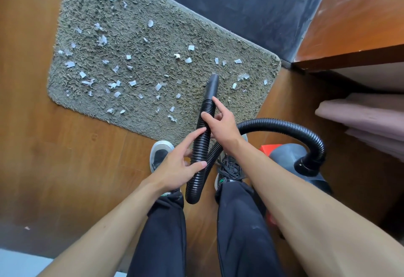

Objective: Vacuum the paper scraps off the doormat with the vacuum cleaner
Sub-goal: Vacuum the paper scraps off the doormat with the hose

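1. Doormat (153, 36) is lying right at the person's feet, keeping everything reachable.
2. Vacuum cleaner (286, 156) is sitting just right of the shoes (160, 155).
3. Left hand (177, 167) and right hand (223, 123) are loosely gripping the hose (202, 143), aiming its tip at the mat.
4. Paper scraps (70, 64) are littering most of it, so I'm guessing barely started.

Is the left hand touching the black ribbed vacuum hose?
Touching. The head view shows the left hand with thumb and index finger lying directly on the black ribbed vacuum hose.
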A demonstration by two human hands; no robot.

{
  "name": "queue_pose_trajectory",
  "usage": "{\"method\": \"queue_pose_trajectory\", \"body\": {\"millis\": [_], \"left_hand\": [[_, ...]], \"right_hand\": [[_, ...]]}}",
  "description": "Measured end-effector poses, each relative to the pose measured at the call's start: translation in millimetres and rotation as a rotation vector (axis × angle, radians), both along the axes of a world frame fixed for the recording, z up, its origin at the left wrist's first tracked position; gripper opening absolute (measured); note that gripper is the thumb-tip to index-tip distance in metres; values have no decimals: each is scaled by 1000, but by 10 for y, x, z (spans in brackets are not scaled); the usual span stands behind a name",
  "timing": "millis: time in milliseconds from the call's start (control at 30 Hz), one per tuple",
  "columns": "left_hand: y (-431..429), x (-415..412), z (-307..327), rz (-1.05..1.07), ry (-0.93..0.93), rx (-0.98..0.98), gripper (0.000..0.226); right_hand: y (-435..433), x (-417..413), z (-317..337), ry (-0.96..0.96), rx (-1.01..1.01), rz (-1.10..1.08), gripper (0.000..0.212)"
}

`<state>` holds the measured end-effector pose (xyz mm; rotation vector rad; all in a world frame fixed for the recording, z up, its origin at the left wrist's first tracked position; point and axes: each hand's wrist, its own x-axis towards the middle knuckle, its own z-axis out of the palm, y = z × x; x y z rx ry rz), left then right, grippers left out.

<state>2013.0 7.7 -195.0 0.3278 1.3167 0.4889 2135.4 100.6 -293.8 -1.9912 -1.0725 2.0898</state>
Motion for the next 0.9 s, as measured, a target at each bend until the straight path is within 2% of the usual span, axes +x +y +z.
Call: {"method": "queue_pose_trajectory", "body": {"millis": [533, 633, 800, 900], "left_hand": [[299, -109, -189, -117, 126, 51, 78], [370, -132, -224, -193, 183, 75, 79], [436, -56, -185, -222, 177, 108, 79], [415, 40, -163, -256, 205, 118, 79]], "right_hand": [[404, -151, -15, 19, -3, -27, 65], [458, -153, -20, 25, -1, -57, 62], [479, -56, 4, -23, -9, -64, 68], [465, 60, 65, 3, -33, -88, 59]]}}
